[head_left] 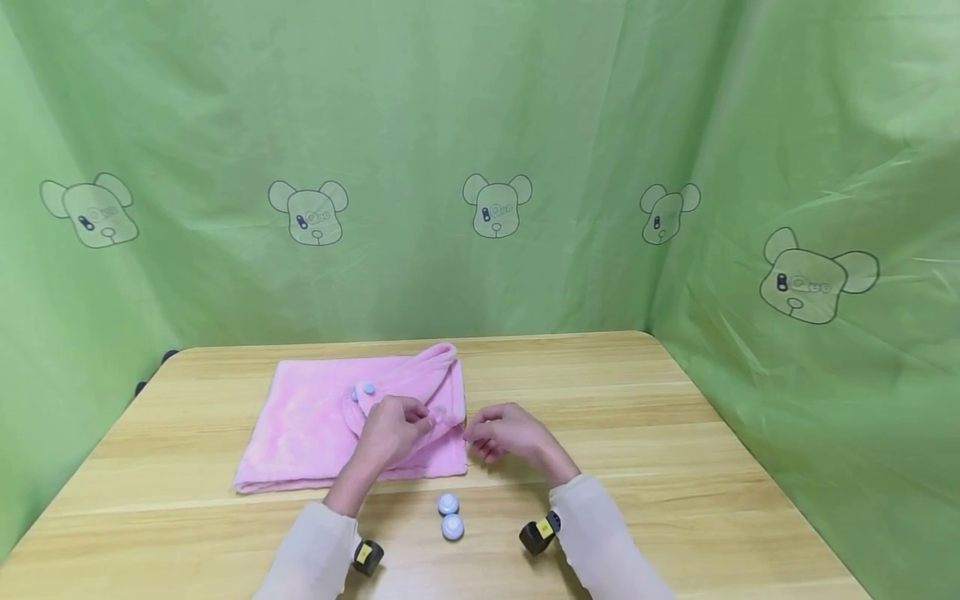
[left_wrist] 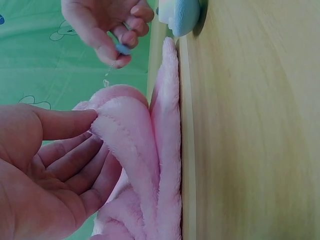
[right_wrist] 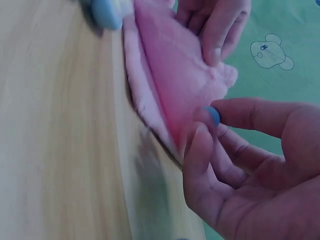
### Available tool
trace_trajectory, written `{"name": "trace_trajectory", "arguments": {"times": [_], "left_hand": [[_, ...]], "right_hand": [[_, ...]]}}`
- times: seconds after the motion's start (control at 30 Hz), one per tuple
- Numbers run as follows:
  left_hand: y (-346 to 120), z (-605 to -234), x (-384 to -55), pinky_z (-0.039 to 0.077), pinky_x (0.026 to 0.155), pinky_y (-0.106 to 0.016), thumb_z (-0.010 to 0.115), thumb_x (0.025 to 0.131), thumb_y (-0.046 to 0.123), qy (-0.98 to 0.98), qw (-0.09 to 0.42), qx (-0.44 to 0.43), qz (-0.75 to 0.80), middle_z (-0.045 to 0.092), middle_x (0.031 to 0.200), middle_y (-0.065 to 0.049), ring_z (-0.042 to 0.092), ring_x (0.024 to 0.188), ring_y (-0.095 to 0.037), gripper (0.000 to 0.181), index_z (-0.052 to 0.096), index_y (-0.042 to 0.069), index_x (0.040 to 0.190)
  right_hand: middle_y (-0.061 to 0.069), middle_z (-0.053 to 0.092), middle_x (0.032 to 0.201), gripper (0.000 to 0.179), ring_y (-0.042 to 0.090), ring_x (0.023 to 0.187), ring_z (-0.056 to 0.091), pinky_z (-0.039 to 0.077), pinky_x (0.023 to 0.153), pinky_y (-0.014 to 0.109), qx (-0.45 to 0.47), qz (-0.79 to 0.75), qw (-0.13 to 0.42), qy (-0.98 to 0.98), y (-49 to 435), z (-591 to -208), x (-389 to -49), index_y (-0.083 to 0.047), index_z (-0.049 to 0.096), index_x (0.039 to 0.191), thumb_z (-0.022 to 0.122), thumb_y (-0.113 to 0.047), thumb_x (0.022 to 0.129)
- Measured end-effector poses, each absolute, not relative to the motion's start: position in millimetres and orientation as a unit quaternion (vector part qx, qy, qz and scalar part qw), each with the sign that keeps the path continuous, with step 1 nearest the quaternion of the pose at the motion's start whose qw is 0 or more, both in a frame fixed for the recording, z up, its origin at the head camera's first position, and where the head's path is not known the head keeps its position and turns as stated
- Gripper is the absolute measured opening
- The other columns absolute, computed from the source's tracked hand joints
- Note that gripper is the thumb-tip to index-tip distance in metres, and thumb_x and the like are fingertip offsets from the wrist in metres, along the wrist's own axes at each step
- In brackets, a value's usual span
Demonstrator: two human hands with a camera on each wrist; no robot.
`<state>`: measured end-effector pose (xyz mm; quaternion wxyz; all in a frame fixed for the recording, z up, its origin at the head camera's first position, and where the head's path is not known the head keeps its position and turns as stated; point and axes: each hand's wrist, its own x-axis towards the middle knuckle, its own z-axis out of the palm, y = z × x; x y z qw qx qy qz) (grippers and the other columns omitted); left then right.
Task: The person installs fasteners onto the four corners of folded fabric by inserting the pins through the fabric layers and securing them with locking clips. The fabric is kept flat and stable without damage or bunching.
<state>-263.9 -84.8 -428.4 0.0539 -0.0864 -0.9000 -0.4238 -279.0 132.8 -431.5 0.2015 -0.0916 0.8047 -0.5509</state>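
A fluffy pink cloth lies folded on the table, its right corner turned up. My left hand pinches the raised edge of the cloth between thumb and fingers; that fold stands up in the left wrist view. Just right of the cloth, my right hand pinches a small round blue button-like piece between thumb and fingertips. A small clear piece shows between the right fingertips and the fold. Two more small blue round pieces sit on the turned-up part of the cloth.
Two round pale blue-and-white objects stand on the wooden table, between the forearms and nearer me than the cloth. Green curtains with bear-head drawings enclose the back and sides. A black camera is strapped to each wrist.
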Motion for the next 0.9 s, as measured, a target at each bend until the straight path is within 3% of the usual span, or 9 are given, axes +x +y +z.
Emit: {"name": "trace_trajectory", "arguments": {"times": [0.2,0.63,0.9], "left_hand": [[-85,-429,-263,0.057,0.075,-0.037,0.076,0.088,0.014,-0.902,0.042,-0.088,-0.42,0.077,0.086,-0.007,0.07,0.079,-0.018,0.008,0.078,0.008,0.093],[-85,-426,-262,0.057,0.086,-0.045,0.076,0.089,0.016,-0.901,0.007,-0.101,-0.421,0.079,0.092,-0.008,0.073,0.091,-0.026,0.004,0.078,0.013,0.09],[-83,-427,-262,0.057,0.084,-0.042,0.078,0.089,0.019,-0.902,0.001,-0.106,-0.418,0.078,0.088,-0.003,0.071,0.086,-0.019,0.006,0.078,0.013,0.087]], "right_hand": [[0.015,0.072,0.084,0.026,0.015,0.068,0.066,0.059,0.067,0.029,-0.107,-0.578,0.222,0.778,125,-434,-278,0.009,0.069,0.108,0.069,-0.011,0.092],[0.018,0.074,0.087,0.022,0.016,0.069,0.067,0.061,0.068,0.033,-0.101,-0.581,0.189,0.785,113,-441,-277,0.007,0.072,0.105,0.069,-0.011,0.091],[0.017,0.074,0.087,0.023,0.017,0.068,0.067,0.061,0.068,0.034,-0.094,-0.582,0.187,0.786,113,-443,-277,0.006,0.072,0.105,0.069,-0.012,0.091]]}}
